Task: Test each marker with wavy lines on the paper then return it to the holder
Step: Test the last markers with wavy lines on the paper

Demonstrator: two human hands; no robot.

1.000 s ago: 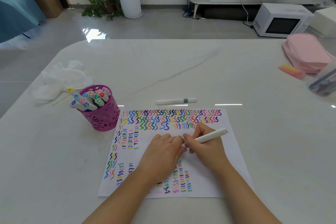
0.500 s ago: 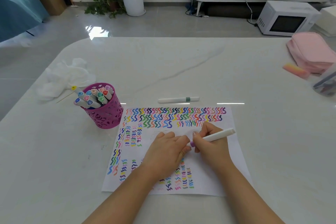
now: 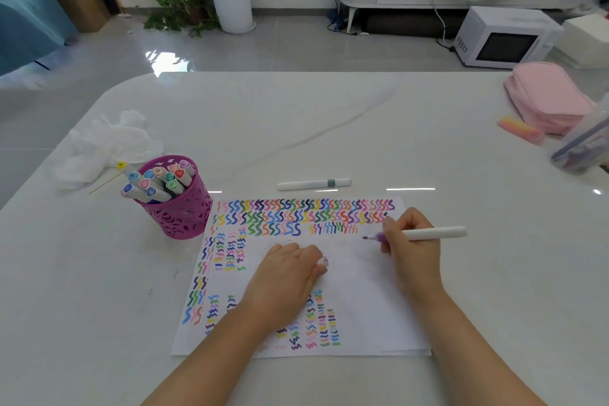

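Note:
A white sheet of paper (image 3: 362,300) covered with many coloured wavy lines lies in front of me. My right hand (image 3: 410,244) grips a white marker (image 3: 435,233), whose bare purple tip points left just above the paper, under the rows of waves. My left hand (image 3: 290,273) rests on the middle of the paper and pinches the marker's small purple cap (image 3: 325,261) at its fingertips. A magenta openwork holder (image 3: 179,208) with several capped markers stands at the paper's upper left corner. One more white marker with a green band (image 3: 314,184) lies beyond the paper's top edge.
Crumpled white tissue (image 3: 105,148) and a thin wooden stick lie left of the holder. At the far right are a pink pouch (image 3: 550,99), a pink-orange eraser (image 3: 519,129) and a clear container (image 3: 583,148). The table (image 3: 296,115) is white marble.
My hands were together on the marker. They have since parted: the right hand moved right and up with the uncapped marker, and the left hand kept the cap.

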